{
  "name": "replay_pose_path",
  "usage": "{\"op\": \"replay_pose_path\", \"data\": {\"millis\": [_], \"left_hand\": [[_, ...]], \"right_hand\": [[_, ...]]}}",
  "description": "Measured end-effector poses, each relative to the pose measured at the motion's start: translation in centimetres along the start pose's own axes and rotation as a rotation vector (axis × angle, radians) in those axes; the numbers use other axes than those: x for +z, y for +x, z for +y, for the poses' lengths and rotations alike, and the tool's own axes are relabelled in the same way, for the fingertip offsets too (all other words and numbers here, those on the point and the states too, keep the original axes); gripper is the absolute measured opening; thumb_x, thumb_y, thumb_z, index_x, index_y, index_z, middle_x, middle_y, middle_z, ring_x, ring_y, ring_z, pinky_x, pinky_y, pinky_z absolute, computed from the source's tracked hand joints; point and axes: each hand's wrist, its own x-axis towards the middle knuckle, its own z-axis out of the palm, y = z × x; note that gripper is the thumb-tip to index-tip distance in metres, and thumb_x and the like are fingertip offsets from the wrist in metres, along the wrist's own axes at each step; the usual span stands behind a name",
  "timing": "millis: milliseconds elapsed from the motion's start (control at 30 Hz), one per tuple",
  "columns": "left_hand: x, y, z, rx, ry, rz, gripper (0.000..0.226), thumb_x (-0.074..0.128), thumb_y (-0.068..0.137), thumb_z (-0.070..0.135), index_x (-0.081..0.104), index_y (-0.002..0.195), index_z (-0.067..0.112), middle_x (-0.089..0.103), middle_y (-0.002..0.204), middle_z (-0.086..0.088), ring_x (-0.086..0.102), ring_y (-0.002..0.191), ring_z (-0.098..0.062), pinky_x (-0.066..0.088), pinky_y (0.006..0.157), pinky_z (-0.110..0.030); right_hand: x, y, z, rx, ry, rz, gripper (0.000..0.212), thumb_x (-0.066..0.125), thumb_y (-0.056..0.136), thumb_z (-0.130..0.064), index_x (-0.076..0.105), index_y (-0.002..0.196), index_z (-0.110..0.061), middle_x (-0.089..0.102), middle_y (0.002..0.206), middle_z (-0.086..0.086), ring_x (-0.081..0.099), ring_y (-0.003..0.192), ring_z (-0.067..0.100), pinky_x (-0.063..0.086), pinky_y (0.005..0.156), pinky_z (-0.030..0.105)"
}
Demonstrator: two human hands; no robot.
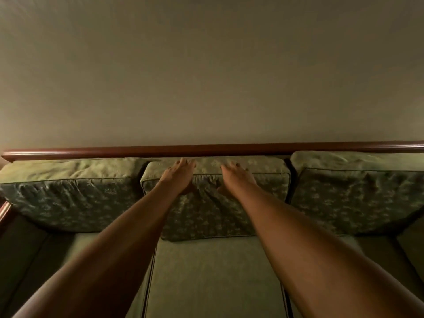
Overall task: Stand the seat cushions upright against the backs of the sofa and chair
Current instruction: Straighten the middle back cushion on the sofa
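Three green patterned cushions stand upright against the sofa's back under a dark wooden rail (206, 149). The middle cushion (206, 216) has both my hands on its top edge. My left hand (180, 174) lies over the top with fingers at the back and thumb on the front face. My right hand (236, 177) grips the same edge a little to the right, thumb pressing the front. The left cushion (68, 198) and the right cushion (353, 198) lean beside it, untouched. Below lies the flat plain green seat (213, 276).
A plain beige wall (206, 76) rises right behind the sofa. A wooden armrest (4, 212) shows at the far left edge. Dark gaps lie at the seat's left and right ends under the outer cushions.
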Motion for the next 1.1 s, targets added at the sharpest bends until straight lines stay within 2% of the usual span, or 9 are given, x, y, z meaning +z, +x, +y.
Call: {"op": "replay_pose_path", "data": {"millis": [167, 333, 433, 500, 667, 733, 833, 967, 1100], "left_hand": [[2.9, 4.9, -2.2, -0.005, 0.027, -0.063, 0.058, 0.064, 0.09, 0.022, 0.036, 0.14, 0.01, 0.044, 0.137, -0.016, 0.049, 0.126, -0.032, 0.046, 0.102, -0.044], [5.2, 9.3, -4.2, 0.056, 0.121, -0.139, 0.096, 0.081, 0.068, 0.048, 0.033, 0.142, 0.01, 0.045, 0.137, -0.012, 0.049, 0.126, -0.027, 0.046, 0.106, -0.041], [6.4, 11.1, -4.5, 0.088, 0.133, -0.164, 0.099, 0.082, 0.065, 0.049, 0.034, 0.142, 0.01, 0.045, 0.135, -0.01, 0.05, 0.124, -0.025, 0.044, 0.107, -0.041], [7.5, 12.2, -4.3, 0.088, 0.132, -0.154, 0.081, 0.074, 0.08, 0.037, 0.032, 0.142, 0.008, 0.042, 0.138, -0.012, 0.047, 0.128, -0.028, 0.04, 0.109, -0.046], [8.5, 12.7, -4.0, 0.063, 0.132, -0.126, 0.052, 0.051, 0.097, 0.021, 0.032, 0.144, 0.007, 0.046, 0.144, -0.013, 0.043, 0.134, -0.029, 0.032, 0.109, -0.047], [8.3, 12.7, -4.1, 0.084, 0.102, -0.128, 0.043, 0.048, 0.099, 0.022, 0.039, 0.139, 0.011, 0.053, 0.139, -0.01, 0.049, 0.129, -0.026, 0.033, 0.107, -0.044], [7.0, 12.1, -3.7, 0.106, 0.062, -0.104, 0.04, 0.054, 0.096, 0.026, 0.046, 0.133, 0.016, 0.057, 0.136, -0.006, 0.052, 0.126, -0.024, 0.032, 0.107, -0.043], [4.4, 12.1, -2.2, 0.186, 0.141, 0.06, 0.041, 0.048, 0.092, 0.012, 0.044, 0.133, 0.014, 0.051, 0.135, -0.006, 0.046, 0.127, -0.026, 0.034, 0.101, -0.044], [6.1, 11.2, -2.2, 0.06, 0.144, -0.009, 0.061, 0.058, 0.09, 0.022, 0.032, 0.145, 0.013, 0.039, 0.142, -0.01, 0.039, 0.133, -0.028, 0.034, 0.108, -0.05]], "right_hand": [[3.0, 6.5, 0.7, -0.04, -0.083, -0.063, 0.081, 0.069, 0.089, -0.03, 0.02, 0.152, -0.017, 0.033, 0.15, 0.018, 0.036, 0.136, 0.037, 0.035, 0.106, 0.055], [4.8, 11.4, 0.1, -0.086, -0.178, -0.136, 0.12, 0.082, 0.071, -0.047, 0.003, 0.156, -0.02, 0.018, 0.158, 0.019, 0.026, 0.142, 0.039, 0.03, 0.11, 0.057], [5.8, 13.4, 0.1, -0.106, -0.178, -0.175, 0.117, 0.083, 0.072, -0.044, 0.005, 0.156, -0.017, 0.015, 0.158, 0.019, 0.02, 0.144, 0.039, 0.023, 0.113, 0.059], [6.6, 14.1, 0.1, -0.107, -0.183, -0.196, 0.12, 0.086, 0.066, -0.046, 0.012, 0.154, -0.013, 0.019, 0.155, 0.019, 0.021, 0.143, 0.04, 0.021, 0.114, 0.059], [7.4, 14.4, -0.1, -0.117, -0.149, -0.128, 0.068, 0.066, 0.089, -0.017, 0.03, 0.146, -0.011, 0.037, 0.147, 0.015, 0.033, 0.138, 0.034, 0.029, 0.111, 0.056], [7.4, 14.4, 0.1, -0.13, -0.123, -0.111, 0.06, 0.059, 0.093, -0.014, 0.032, 0.146, -0.011, 0.042, 0.145, 0.014, 0.038, 0.136, 0.032, 0.03, 0.111, 0.053], [6.3, 13.6, 0.6, -0.137, -0.101, -0.101, 0.062, 0.062, 0.092, -0.018, 0.034, 0.147, -0.012, 0.046, 0.145, 0.012, 0.043, 0.135, 0.03, 0.031, 0.11, 0.047], [4.6, 12.5, 1.8, -0.099, -0.11, -0.016, 0.064, 0.067, 0.089, -0.031, 0.038, 0.142, -0.01, 0.049, 0.138, 0.011, 0.047, 0.127, 0.03, 0.037, 0.104, 0.044], [5.7, 12.0, 1.5, -0.069, -0.103, 0.005, 0.091, 0.071, 0.085, -0.038, 0.015, 0.154, -0.017, 0.028, 0.151, 0.018, 0.033, 0.137, 0.036, 0.031, 0.109, 0.054]]}}
